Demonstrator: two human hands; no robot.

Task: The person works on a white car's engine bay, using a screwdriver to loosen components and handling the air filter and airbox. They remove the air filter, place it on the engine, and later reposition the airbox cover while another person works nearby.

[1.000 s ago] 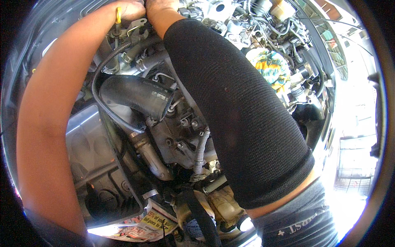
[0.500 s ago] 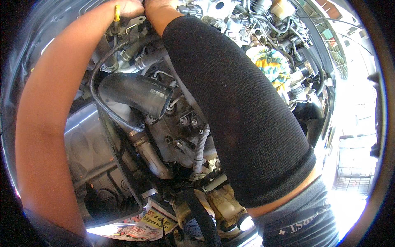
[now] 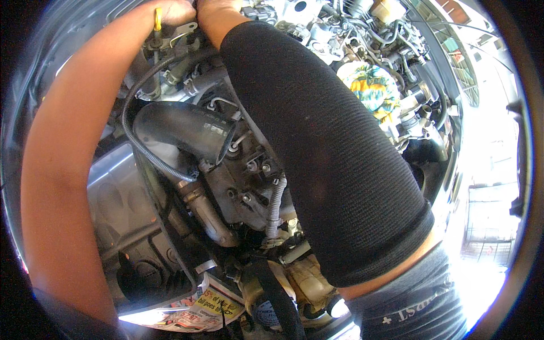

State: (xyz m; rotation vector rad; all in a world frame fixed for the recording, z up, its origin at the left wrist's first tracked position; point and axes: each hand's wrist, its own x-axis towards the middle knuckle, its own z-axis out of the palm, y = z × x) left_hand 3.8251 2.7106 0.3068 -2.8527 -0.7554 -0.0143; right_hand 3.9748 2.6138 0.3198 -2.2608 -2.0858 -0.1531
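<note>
Both of my arms reach over a car's engine to the top edge of the view. My left hand (image 3: 177, 10) and my right hand (image 3: 220, 8) lie close together there, and the edge cuts off their fingers. What they touch or hold is out of sight. A black knitted sleeve (image 3: 323, 147) covers most of my right arm; my left forearm is bare. Against my left wrist stands a yellow loop-shaped handle (image 3: 157, 20). Just below the hands is a metal bracket (image 3: 184, 28) with a hole. Nearer, a thin ribbed hose (image 3: 129, 113) curves around a wide black rubber elbow hose (image 3: 187, 127), whose right end is uncovered.
A dark plastic housing (image 3: 116, 192) fills the left side. A clamped metal pipe (image 3: 209, 218) and a grey corrugated tube (image 3: 276, 207) lie mid-engine. Printed paper (image 3: 212, 306) and a stained plastic reservoir (image 3: 309, 283) sit near the front. Patterned cloth (image 3: 371, 90) rests on engine parts at right.
My hands and forearms have shifted very slightly left in the view, along with the engine parts. Their pose is otherwise much the same.
</note>
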